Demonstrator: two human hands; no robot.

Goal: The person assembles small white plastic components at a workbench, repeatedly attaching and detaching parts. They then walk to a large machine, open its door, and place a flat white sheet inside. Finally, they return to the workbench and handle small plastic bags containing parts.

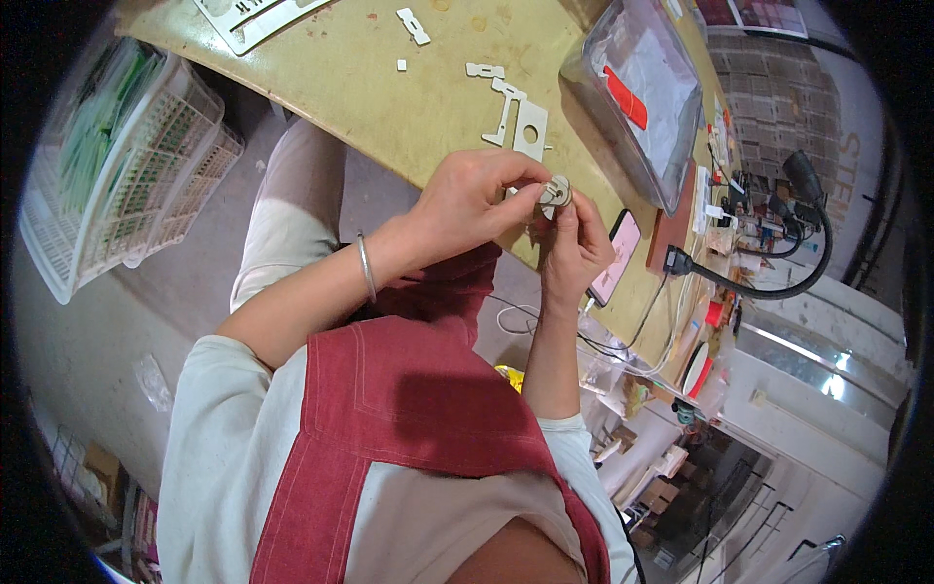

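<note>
Up over the table edge, my left hand (479,195) and my right hand (578,245) meet at a small pale wooden piece (556,192). It has a round disc with a smaller part at its centre. The left thumb and index finger pinch it from the left. The right fingertips grip it from the right and below, hiding part of it. Just beyond the hands lie a flat wooden plate with a round hole (531,128) and a thin angled wooden piece (502,111). A slotted wooden strip (484,70) lies above them.
On the yellowish table (360,107) stands a clear plastic bin (615,161) holding a red item (625,97). A phone (617,257) with a cable lies by the right hand. A black gooseneck lamp (817,263) is at right, a white basket (146,185) at left.
</note>
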